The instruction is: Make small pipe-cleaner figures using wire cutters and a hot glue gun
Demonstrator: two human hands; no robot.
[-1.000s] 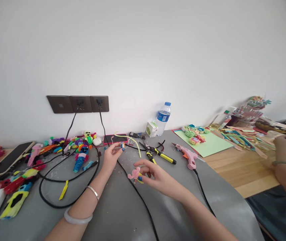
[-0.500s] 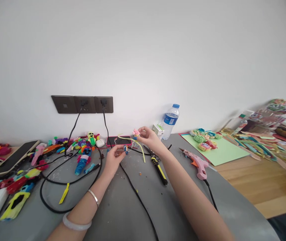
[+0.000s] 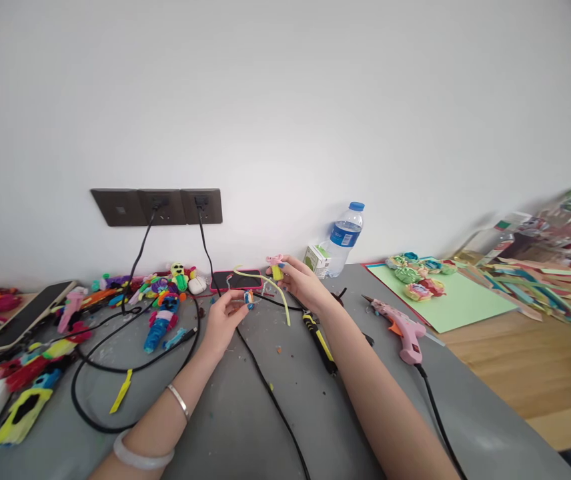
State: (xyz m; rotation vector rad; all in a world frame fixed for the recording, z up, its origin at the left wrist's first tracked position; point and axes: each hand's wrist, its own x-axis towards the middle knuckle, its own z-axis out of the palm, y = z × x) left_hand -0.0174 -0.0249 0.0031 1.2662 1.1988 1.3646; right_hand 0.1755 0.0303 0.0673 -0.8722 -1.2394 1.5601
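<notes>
My left hand [image 3: 223, 320] hovers over the grey table mat [image 3: 245, 413] and pinches a small blue and white piece [image 3: 249, 298] between thumb and fingers. My right hand [image 3: 301, 283] is raised just right of it, fingers closed on a small pink, yellow and blue chenille figure [image 3: 275, 265]. A pale yellow chenille stem [image 3: 265, 283] curves between both hands. Yellow-handled pliers [image 3: 319, 340] lie under my right forearm.
A black cable [image 3: 265, 387] runs from the wall sockets [image 3: 158, 205] across the mat. Colourful chenille figures [image 3: 160, 293] and a phone [image 3: 233, 279] sit at the back left. A pink glue gun [image 3: 400, 327], water bottle [image 3: 344, 237] and green paper [image 3: 445, 297] lie to the right.
My right hand rose from the mat centre to the back beside the yellow stem, carrying the pink figure. My left hand stayed put. Another person's arm at the right edge left view.
</notes>
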